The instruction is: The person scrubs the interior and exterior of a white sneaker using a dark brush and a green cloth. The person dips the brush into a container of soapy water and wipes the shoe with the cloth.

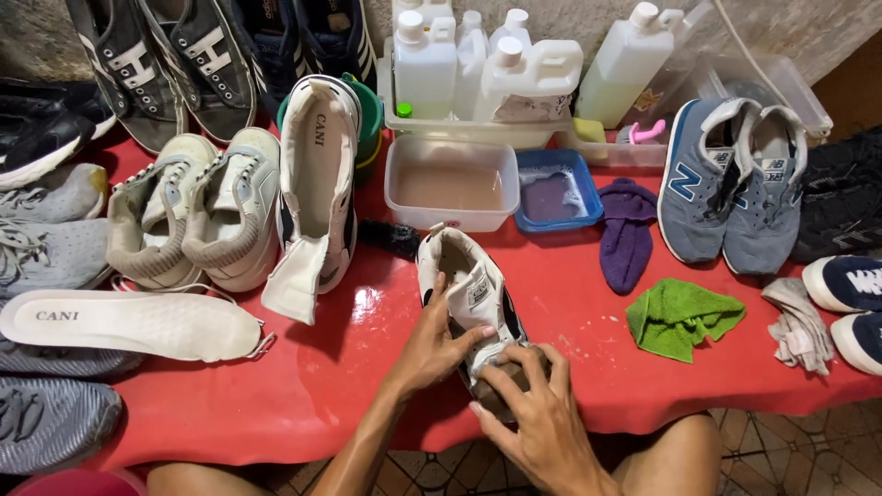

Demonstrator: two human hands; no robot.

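Red tabletop (588, 367), glossy and wet in patches, crowded with shoes and cleaning gear against a rough pale wall. At the near edge, centre: 1 white sneaker (473, 294) with dark trim, lying toe toward the viewer, tongue pulled up and opening gaping. Left hand (432, 344) clamped on the sneaker's side, thumb hooked toward the opening, fingers across the upper. Right hand (537, 418) curled tight over the toe, covering a dull brownish patch; cannot tell whether a cloth or brush sits under those fingers. Looks like close work on the toe cap, probably rubbing or scrubbing; on so slick a surface, calls for a steady brace from the left hand and firm pressure from the right. Just behind the sneaker: a black bristly brush (390, 237), a clear square tub (450, 184) of murky beige water, and a shallow blue tray (556, 193) of foamy violet liquid. Further back, 1 tray of white plastic jugs (528, 78) with caps. To the right: a fuzzy purple mitt (627, 234), a crumpled green terry cloth (682, 317), a limp grey rag (799, 321), and 2 blue-grey suede sneakers (730, 184). To the left: a long white insole (129, 323), 2 scuffed beige shoes (197, 216), and 1 white high-top (317, 184) with its tongue flopped forward.
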